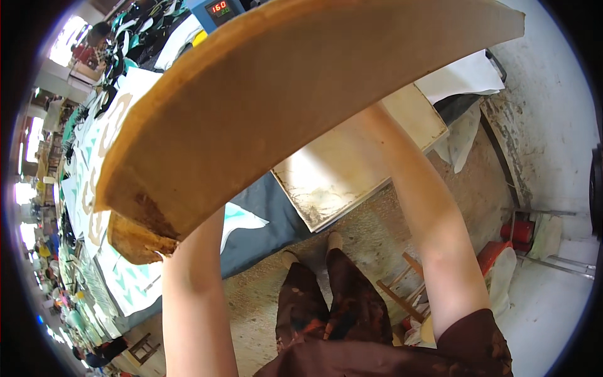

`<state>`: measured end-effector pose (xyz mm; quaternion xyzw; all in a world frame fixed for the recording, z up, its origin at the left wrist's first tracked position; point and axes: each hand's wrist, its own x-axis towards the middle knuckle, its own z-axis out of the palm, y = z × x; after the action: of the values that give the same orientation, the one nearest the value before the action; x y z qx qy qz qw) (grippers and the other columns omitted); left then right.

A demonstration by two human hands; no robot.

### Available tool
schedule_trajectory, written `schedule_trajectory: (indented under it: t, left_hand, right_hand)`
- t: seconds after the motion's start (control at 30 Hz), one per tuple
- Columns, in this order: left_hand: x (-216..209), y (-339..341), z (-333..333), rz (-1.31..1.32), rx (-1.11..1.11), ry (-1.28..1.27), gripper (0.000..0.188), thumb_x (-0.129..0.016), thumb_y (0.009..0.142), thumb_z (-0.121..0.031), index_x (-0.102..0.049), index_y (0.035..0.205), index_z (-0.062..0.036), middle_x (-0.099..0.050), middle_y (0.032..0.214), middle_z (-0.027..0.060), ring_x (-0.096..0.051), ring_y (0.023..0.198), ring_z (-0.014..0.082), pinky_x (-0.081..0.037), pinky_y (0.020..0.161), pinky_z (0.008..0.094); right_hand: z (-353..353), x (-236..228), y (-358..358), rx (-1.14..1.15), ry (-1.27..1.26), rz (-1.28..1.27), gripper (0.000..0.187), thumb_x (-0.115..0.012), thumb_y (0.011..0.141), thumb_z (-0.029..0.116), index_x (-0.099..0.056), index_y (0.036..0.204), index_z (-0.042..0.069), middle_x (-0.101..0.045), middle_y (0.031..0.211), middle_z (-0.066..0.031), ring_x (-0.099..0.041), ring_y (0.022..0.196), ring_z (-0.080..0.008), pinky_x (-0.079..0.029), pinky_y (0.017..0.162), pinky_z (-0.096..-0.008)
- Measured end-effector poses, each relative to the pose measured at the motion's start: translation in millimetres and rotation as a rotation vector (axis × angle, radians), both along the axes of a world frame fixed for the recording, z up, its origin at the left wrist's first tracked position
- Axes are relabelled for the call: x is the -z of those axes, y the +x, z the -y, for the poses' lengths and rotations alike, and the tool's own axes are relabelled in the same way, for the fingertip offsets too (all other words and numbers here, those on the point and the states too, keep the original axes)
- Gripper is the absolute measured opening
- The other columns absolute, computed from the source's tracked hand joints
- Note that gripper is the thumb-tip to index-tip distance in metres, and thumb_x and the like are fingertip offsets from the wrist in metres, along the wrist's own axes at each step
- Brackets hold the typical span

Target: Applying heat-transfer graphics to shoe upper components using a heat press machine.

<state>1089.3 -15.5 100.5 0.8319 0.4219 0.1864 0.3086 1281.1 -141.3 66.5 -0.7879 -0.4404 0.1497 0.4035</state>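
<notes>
A large brown panel [264, 113] with a worn, torn corner at its lower left hangs tilted close in front of me, across the upper middle. Behind it my left forearm [196, 295] reaches up, and its hand is hidden by the panel. My right forearm [424, 195] stretches over a pale, stained flat board [333, 169]; that hand is also covered by the panel. Whether either hand grips anything cannot be seen. Part of a white sheet with light green shapes [242, 218] lies on the dark cloth [270, 232] beside the left forearm.
A blue box with a lit red display [215, 11] stands behind the panel. Printed sheets [125, 276] and dark and green cut pieces [135, 38] cover the table at left. A wooden stool [405, 286] and a red object [493, 254] are at lower right, near a white wall [559, 113].
</notes>
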Motion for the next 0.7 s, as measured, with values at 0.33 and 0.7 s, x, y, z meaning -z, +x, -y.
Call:
schedule_trajectory:
  t: [0.33,0.7]
  left_hand:
    - [28.5,11.9,-7.8,0.038,0.056,0.516,0.037,-0.074,0.082,-0.023,-0.066,0.112,-0.0023,-0.066,0.109,0.0156,-0.062,0.103,0.0318,-0.048,0.089,0.0418]
    - [50.5,-20.5,16.0,0.013,0.167,0.721,0.035,-0.056,0.096,-0.032,-0.064,0.118,-0.0052,-0.062,0.120,0.0198,-0.054,0.115,0.0404,-0.041,0.098,0.0479]
  right_hand:
    - [17.5,15.8,15.2,-0.119,0.304,0.223,0.017,-0.061,0.088,0.013,-0.068,0.101,0.006,-0.069,0.099,-0.0142,-0.067,0.092,-0.0322,-0.053,0.079,-0.0401]
    - [49.9,-13.8,1.5,-0.112,0.216,0.012,0.017,-0.064,0.088,0.015,-0.067,0.101,0.004,-0.069,0.093,-0.0134,-0.066,0.083,-0.0248,-0.053,0.074,-0.0343]
